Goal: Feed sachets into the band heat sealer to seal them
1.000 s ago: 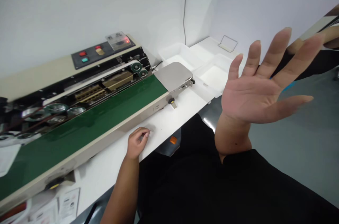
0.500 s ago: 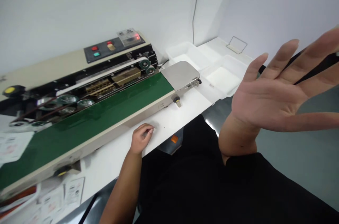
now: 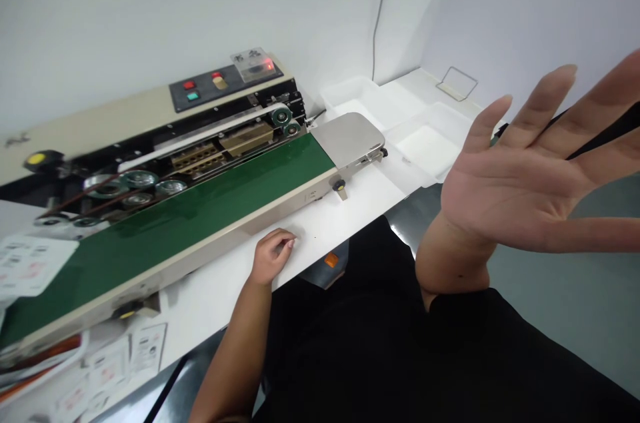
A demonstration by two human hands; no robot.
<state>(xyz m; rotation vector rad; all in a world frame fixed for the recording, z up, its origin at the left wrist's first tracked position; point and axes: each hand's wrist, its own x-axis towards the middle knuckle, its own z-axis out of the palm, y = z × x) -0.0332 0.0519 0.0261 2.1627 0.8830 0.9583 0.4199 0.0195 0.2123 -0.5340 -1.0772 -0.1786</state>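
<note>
My left hand (image 3: 273, 255) rests on the white table (image 3: 200, 293), in front of the conveyor of a band sealing machine (image 3: 220, 193). Its fingers are curled in toward the thumb, and no object shows in them. Raised at the right, close to the camera, is my right hand (image 3: 530, 190). The palm faces me, its fingers are spread, and it holds nothing; some fingertips run past the frame edge. A green belt (image 3: 240, 210) runs along the machine to a metal end plate (image 3: 350, 138).
Two white plastic bins (image 3: 433, 143) stand beyond the end plate. Printed pouches (image 3: 147, 350) lie at the lower left, beside a white container (image 3: 45, 386) with orange-brown contents. Another printed packet (image 3: 35, 266) is over the belt's left end. A wire stand (image 3: 457, 83) is at the back right.
The view has swung slightly left, so the machine and table appear farther right. Both hands keep nearly the same pose; nothing has been picked up or let go.
</note>
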